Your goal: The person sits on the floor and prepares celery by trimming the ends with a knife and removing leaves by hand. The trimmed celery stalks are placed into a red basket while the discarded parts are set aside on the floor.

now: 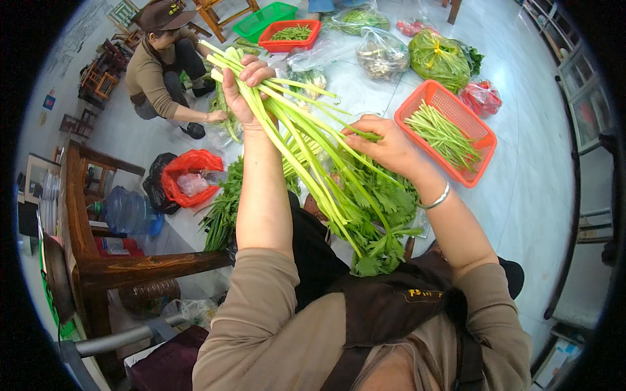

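Observation:
My left hand grips a bunch of celery by its pale stalks, raised in front of me. The stalks slant down to the right, their leafy tops hanging near my lap. My right hand has its fingers and thumb on a thin green stalk at the side of the bunch; a silver bangle circles that wrist. Beneath the bunch lies more leafy celery, partly hidden by the stalks. Right of my right hand is an orange-red plastic basket with cut green stalks in it.
A co-worker crouches at upper left, one hand at greens on the floor. Bagged vegetables, a red basket of cut greens and a green basket stand ahead. A red plastic bag and wooden furniture are left.

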`<state>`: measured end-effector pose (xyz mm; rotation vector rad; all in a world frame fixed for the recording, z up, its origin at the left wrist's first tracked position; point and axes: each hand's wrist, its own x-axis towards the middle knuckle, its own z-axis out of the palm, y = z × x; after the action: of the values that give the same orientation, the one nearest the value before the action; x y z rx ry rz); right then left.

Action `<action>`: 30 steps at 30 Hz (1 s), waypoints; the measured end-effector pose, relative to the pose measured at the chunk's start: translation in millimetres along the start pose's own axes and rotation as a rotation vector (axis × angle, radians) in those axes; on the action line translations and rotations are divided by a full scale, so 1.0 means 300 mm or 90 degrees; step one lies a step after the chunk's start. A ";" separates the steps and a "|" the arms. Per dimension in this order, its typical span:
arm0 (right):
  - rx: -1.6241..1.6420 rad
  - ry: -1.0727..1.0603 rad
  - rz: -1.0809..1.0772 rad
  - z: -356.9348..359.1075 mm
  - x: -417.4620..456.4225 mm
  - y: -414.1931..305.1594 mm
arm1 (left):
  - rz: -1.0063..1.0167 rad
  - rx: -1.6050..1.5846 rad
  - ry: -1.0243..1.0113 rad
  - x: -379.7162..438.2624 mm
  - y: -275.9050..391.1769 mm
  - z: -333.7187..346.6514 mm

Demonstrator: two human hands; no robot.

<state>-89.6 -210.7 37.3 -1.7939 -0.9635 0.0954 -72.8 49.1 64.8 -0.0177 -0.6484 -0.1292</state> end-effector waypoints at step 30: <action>-0.171 -0.098 0.026 -0.108 0.039 -0.107 | -0.024 -0.093 0.037 0.046 -0.045 -0.047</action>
<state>-84.3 -223.5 82.3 -2.0768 -1.0906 0.1369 -55.2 33.3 61.4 -0.1420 -0.5803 -0.2127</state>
